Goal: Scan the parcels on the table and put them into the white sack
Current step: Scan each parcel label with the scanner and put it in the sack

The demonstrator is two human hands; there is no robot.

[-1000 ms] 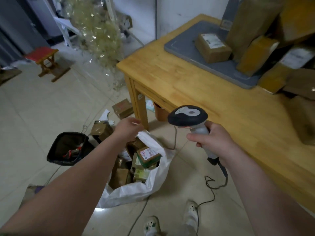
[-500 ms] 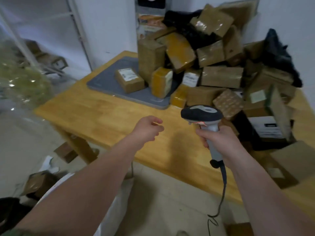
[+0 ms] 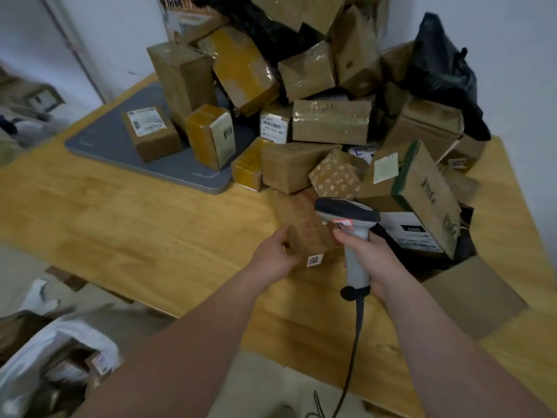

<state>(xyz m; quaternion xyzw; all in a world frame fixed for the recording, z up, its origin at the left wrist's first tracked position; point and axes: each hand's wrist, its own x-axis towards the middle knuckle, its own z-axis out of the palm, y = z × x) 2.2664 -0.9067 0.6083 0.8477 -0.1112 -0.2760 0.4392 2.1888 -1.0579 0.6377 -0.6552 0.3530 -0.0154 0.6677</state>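
Now, left fingers [image 3: 281, 239] seemingly around near edge of brown parcel [image 3: 301, 224], right fingers [image 3: 343, 236] around scanner [image 3: 346, 210].

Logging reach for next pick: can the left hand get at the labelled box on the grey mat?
Likely not yet: the left hand grips a brown parcel. Once free, probably yes; only bare tabletop lies between, nothing rests on the box.

Both bare forearms reach forward. The left hand [image 3: 272, 260] grips a parcel [image 3: 304, 229] by its near end, fingers apparently curled beneath. The right hand [image 3: 373, 262] is wrapped round a scanner [image 3: 346, 211].
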